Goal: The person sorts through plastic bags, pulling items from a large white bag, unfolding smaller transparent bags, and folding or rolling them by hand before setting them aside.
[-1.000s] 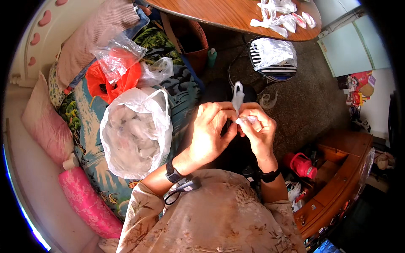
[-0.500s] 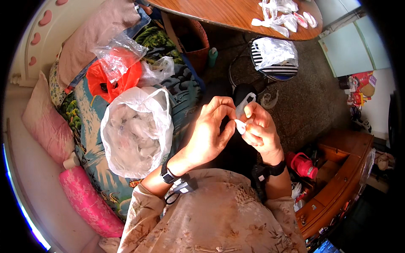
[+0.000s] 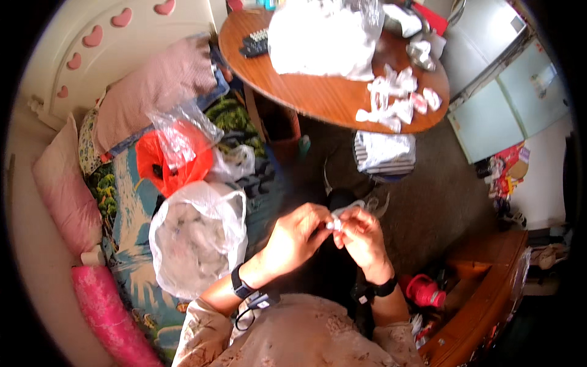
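Observation:
My left hand [image 3: 298, 235] and my right hand [image 3: 365, 243] meet in front of my lap, fingertips pinched together. Between them is a thin white plastic bag [image 3: 334, 224], bunched into a small twist. A loose translucent part of it [image 3: 378, 205] trails out beyond my right fingers. To the left on the bed stands a large white plastic bag [image 3: 160, 264], its mouth open, filled with crumpled clear bags. Behind it lie a red plastic bag [image 3: 186, 166] and more clear plastic.
Ahead is a round wooden table [image 3: 318, 101] with a big white bag [image 3: 324, 43], a remote control [image 3: 255, 44] and several knotted plastic bags [image 3: 400, 107]. A striped stool [image 3: 384, 159] with plastic on it stands below. A wooden cabinet [image 3: 483, 300] is at right.
The view has tilted up, showing more of the table. My hands have drawn closer together, and the bag between them is now more tightly bunched.

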Demonstrator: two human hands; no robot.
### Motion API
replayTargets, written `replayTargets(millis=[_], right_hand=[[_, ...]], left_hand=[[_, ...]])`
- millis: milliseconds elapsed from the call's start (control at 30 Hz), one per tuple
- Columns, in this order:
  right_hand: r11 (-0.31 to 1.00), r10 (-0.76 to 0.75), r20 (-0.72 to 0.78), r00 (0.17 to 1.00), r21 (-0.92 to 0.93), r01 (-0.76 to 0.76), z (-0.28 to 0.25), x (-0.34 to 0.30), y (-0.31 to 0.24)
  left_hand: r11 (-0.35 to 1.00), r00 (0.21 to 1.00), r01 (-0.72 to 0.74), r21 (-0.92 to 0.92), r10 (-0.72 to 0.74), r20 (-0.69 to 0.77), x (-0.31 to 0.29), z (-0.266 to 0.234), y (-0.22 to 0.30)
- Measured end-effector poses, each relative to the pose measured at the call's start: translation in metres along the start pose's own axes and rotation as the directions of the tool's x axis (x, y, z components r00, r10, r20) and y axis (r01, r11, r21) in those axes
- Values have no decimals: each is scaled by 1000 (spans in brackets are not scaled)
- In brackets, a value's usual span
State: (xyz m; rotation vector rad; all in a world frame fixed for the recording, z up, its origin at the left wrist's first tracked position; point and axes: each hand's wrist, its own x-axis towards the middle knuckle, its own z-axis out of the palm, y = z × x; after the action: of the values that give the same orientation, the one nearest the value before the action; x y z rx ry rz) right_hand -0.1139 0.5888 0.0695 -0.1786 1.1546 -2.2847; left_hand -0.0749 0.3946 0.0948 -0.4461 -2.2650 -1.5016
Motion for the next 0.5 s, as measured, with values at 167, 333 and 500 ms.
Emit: replayTargets(millis=[167, 333, 500], right_hand=[[989, -33, 26, 999, -147, 37, 8, 18, -15], [701, -273, 140, 952, -649, 296, 33, 45, -49], [294, -387, 353, 852, -829, 476, 59, 72, -84]], left_hand=[[998, 998, -56, 16, 56, -8, 9, -13, -3], [997, 997, 62, -50, -60, 46, 26, -40, -2], [898, 959, 284, -336, -259, 117, 29, -76, -12]])
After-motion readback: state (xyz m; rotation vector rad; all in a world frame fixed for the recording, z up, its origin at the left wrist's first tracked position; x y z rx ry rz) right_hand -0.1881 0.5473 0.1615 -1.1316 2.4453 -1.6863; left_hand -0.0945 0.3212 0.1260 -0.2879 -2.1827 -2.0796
